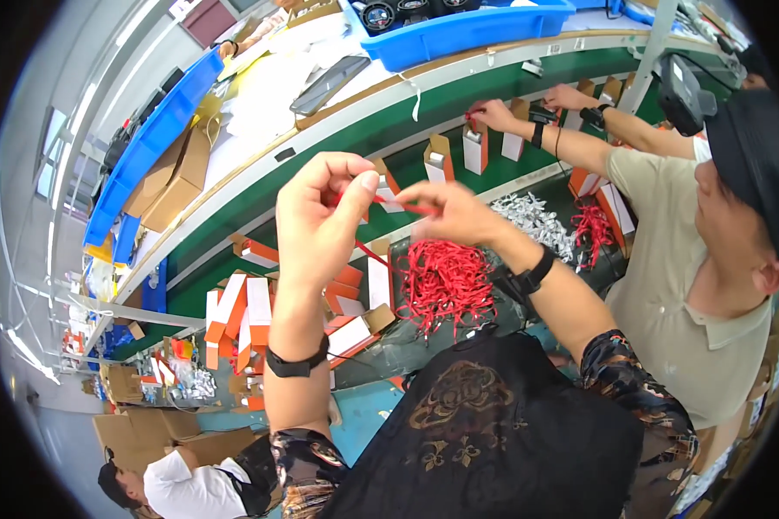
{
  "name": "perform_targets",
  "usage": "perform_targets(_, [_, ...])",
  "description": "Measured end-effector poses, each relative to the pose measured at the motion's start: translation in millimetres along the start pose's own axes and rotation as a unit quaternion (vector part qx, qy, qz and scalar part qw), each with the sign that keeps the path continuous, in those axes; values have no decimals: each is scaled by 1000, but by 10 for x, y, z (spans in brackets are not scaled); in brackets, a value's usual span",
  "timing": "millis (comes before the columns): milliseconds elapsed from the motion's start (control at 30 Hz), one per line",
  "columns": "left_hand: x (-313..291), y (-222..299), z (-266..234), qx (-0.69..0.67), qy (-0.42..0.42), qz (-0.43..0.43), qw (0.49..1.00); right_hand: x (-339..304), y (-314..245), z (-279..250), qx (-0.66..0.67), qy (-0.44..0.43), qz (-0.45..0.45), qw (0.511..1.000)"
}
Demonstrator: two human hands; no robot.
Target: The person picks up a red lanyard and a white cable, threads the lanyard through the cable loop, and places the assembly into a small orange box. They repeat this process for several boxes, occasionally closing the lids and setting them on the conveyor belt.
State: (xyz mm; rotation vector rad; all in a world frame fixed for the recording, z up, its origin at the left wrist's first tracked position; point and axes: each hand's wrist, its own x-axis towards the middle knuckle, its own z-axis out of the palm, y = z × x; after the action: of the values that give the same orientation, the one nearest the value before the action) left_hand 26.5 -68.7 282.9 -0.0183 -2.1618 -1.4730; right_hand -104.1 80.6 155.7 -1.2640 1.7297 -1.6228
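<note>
My left hand [316,221] is raised above the bench, its thumb and fingers pinched on a thin red strap [379,200]. The strap runs across to my right hand [454,214], which is closed on its other part and slightly blurred. A length of red strap also hangs below my left hand. Under my right hand lies a heaped pile of red straps [448,290]. Just left of that pile stands a white and orange box [379,281], and another open box [361,331] lies tilted near it.
A green conveyor [320,166] carries several open boxes. Beside me a co-worker [692,277] reaches over it, near silver packets [537,221] and a smaller red strap heap [592,227]. Blue trays [467,39] stand on the shelf beyond. More boxes [238,316] are piled at left.
</note>
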Motion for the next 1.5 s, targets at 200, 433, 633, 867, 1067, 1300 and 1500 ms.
perform_targets(200, [19, 45, 106, -138, -5, -53, 989, 96, 380, 767, 87, -187, 28, 978])
perform_targets(433, [-95, 279, -258, 460, -34, -48, 886, 27, 648, 928, 18, -245, 92, 965])
perform_targets(633, [-257, 152, -296, 538, -50, -14, 841, -217, 940, 823, 2, -241, 64, 968])
perform_targets(867, [-748, -842, -446, 416, 43, -65, 906, -604, 722, 345, 135, -151, 163, 966])
perform_targets(1067, [-1949, -2112, 163, -60, -5, -234, 970, -757, 77, 384, -80, 132, 13, 988])
perform_targets(1300, [-1741, -1995, 987, -525, -16, -426, 737, -519, 182, 701, 600, 124, 131, 780])
perform_targets(1500, [-1549, -2141, 1136, -639, 66, -451, 620, -369, 385, 875, 86, 186, 123, 971])
